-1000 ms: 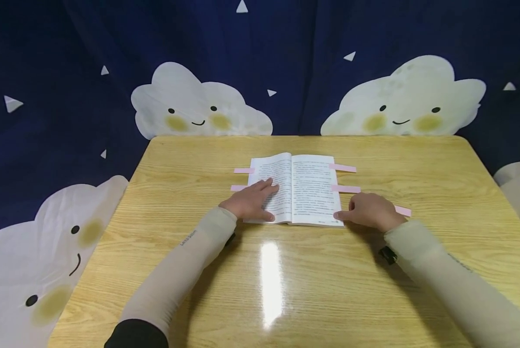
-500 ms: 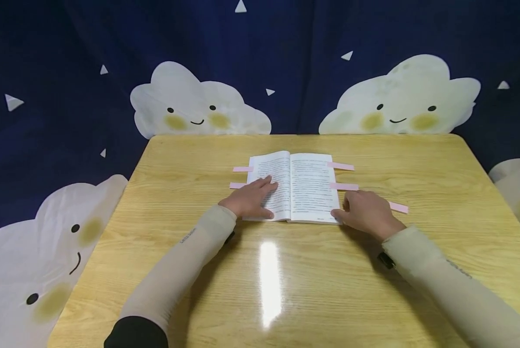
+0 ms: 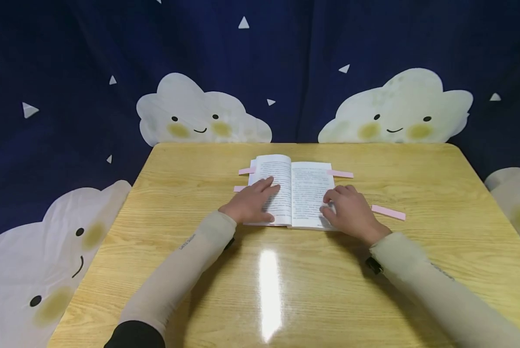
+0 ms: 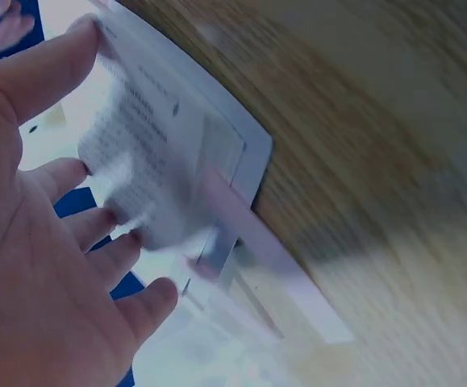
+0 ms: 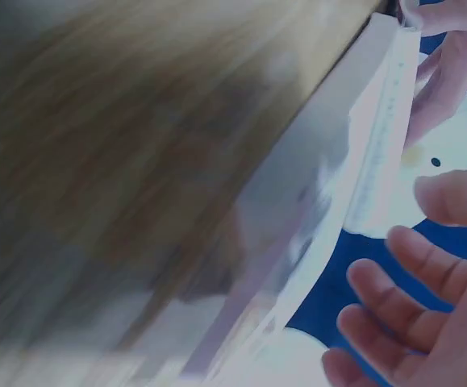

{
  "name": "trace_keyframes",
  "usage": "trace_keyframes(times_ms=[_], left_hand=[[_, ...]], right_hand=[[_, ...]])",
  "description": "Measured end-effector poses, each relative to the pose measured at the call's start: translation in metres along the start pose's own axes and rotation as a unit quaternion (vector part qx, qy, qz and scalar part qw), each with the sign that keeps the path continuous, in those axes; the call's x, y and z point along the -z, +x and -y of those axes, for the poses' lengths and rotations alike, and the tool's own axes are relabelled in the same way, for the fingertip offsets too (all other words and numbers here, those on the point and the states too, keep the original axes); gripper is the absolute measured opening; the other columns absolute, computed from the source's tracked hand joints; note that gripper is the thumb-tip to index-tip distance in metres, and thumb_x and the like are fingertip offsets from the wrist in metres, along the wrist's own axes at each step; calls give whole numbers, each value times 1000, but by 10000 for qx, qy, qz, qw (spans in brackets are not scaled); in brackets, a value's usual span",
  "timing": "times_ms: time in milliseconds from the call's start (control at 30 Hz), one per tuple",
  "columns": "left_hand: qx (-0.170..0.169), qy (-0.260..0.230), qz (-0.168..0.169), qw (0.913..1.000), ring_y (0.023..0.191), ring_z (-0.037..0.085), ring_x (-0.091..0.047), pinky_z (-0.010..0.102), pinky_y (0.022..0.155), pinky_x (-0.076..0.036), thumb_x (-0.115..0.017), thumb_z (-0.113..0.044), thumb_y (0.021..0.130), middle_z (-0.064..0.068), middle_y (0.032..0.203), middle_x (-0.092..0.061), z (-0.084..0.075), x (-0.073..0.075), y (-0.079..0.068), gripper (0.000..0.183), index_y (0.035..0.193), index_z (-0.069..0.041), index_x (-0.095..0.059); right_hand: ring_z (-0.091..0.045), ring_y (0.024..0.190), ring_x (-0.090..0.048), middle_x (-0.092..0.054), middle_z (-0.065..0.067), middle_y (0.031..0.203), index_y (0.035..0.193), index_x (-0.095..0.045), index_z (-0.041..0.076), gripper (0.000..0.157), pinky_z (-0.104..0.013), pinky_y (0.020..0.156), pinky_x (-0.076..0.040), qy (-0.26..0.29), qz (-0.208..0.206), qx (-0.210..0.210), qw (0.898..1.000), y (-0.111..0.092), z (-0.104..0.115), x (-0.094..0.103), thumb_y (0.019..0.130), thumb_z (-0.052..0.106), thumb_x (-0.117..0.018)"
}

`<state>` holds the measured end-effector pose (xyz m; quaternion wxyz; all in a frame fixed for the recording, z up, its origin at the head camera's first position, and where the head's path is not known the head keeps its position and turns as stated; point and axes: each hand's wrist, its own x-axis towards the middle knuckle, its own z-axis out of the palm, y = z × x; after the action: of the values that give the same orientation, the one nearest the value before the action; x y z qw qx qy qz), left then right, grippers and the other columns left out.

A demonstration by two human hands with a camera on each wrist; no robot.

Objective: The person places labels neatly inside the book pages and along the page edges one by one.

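Observation:
An open book [image 3: 313,193] lies on the table with printed pages showing. Pink sticky tabs stick out past both sides; one tab [image 3: 340,174] is at the upper right edge and another [image 3: 246,171] at the upper left. My left hand [image 3: 253,200] rests on the left page with its fingers spread. In the left wrist view, a page [image 4: 140,153] bulges beside the thumb and fingertips of my left hand. Over the lower right page edge is my right hand [image 3: 351,210], its fingers loosely bent. The right wrist view shows its fingers [image 5: 394,302] apart, with nothing between them.
A separate pink strip [image 3: 388,212] lies on the wooden table [image 3: 329,290] to the right of my right hand. Behind the table hangs a dark blue curtain [image 3: 286,58] with cloud prints.
My right hand has moved left from the book's lower right corner onto the right page, its fingers loosening. The left page's upper part now lies differently, partly over the left tabs. My left hand stays put.

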<state>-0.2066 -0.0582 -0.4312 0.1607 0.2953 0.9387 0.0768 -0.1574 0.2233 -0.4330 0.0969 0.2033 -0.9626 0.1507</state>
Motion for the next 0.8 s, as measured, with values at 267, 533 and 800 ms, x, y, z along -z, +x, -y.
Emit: trace_keyframes(times_ms=[267,533,800], left_hand=[[-6,520,-427,9977,158,26,-5,50,127,-17,-63,-47,95,2,170,-1,-9,-2,-6,82,160,-22,-20],[-27,871,-1194,9890,155,31,-19,52,123,-26,-58,-47,97,7,168,-18,-14,-5,-23,69,154,-15,-37],[-694,494,-2808,9560,146,32,-39,45,121,-33,-63,-31,96,12,157,-41,-25,2,-47,46,135,-7,-58]], right_hand=[[-38,109,-61,-65,-19,116,114,-64,0,29,-50,97,-49,689,41,345,9970,23,25,-7,91,17,-65],[-39,122,-58,-58,-24,132,130,-59,1,43,-51,106,-46,981,467,343,9935,40,47,-16,93,20,-65],[-39,122,-58,-56,-25,134,130,-59,1,42,-51,104,-48,894,427,344,9945,43,55,-20,92,18,-66]])
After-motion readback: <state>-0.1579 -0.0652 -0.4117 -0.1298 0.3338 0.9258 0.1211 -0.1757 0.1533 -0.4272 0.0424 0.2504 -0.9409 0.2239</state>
